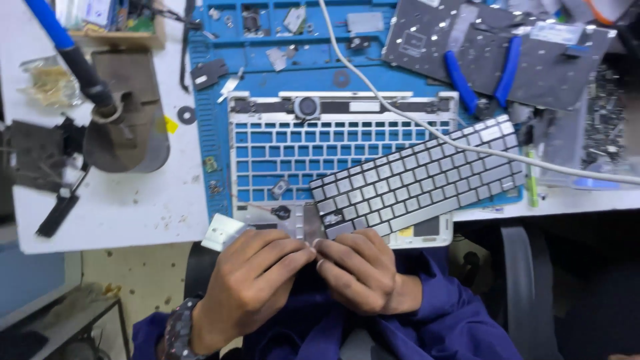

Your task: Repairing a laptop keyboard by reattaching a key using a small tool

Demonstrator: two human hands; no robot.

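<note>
**Operator:** Nearest my view are both hands, meeting at the table's front edge. My left hand (pixel 250 280) is curled, fingertips pinching a thin silvery metal strip (pixel 308 223) that rises to the pale grey laptop keyboard panel (pixel 417 179).

**Colleague:** And the other one?

**Operator:** My right hand (pixel 360 270) is curled too, fingertips touching the left's, pressed on that same strip just below the panel's lower left corner. The panel lies tilted across the silver laptop top case with empty key openings (pixel 267 150), which rests on a blue work mat (pixel 207 100).

**Colleague:** Anything nearby?

**Operator:** A white cable (pixel 400 113) crosses over the panel. Blue-handled pliers (pixel 483 83) lie behind on a dark grey sheet (pixel 560 73).
</note>
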